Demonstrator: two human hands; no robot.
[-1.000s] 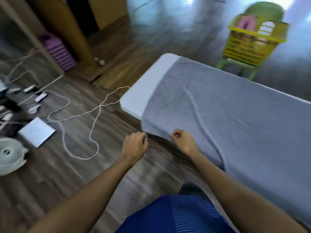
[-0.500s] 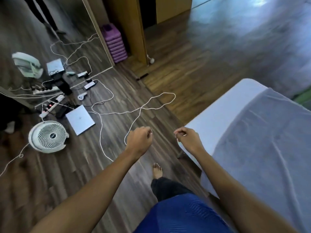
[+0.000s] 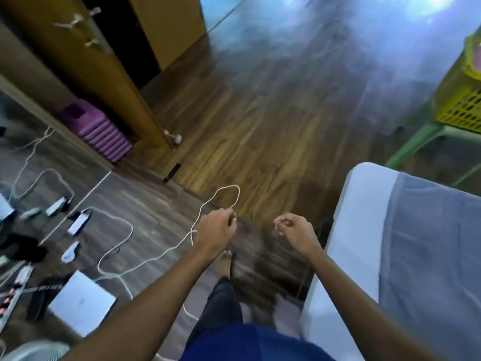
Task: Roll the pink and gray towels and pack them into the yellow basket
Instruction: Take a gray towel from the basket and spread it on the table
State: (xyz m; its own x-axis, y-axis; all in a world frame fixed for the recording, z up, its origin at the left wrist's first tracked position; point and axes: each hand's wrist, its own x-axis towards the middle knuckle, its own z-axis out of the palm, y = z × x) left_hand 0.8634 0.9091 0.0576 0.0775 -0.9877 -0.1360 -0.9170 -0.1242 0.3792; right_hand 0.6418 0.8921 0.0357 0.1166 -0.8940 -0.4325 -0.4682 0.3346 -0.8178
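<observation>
Only the head cam here, and it's pretty blurry. Both arms are stretched out over the dark wooden floor (image 3: 260, 121). The left hand (image 3: 217, 227) has its fingers curled into a loose fist, and as far as I can see that grip has nothing in it. The thin white cable (image 3: 229, 188) looping across the floor just passes behind it. The right hand (image 3: 294, 231) is the same deal: fingers curled in, thumb against the index, grip closed on nothing. The wide gray towel (image 3: 429, 243) is spread flat over the white padded bed (image 3: 359, 204) on the right, with the right hand near the bed's edge but not touching it. The yellow perforated plastic basket (image 3: 463, 100) is way up in the top right corner, sitting on a light green plastic chair (image 3: 406, 149), well apart from both hands. On the left there's a stack of purple foam mats (image 3: 104, 131) by the wooden door frame, a flat white square box (image 3: 80, 306), and a white power strip (image 3: 15, 285). A bare foot (image 3: 225, 261) pokes out down between the arms.
</observation>
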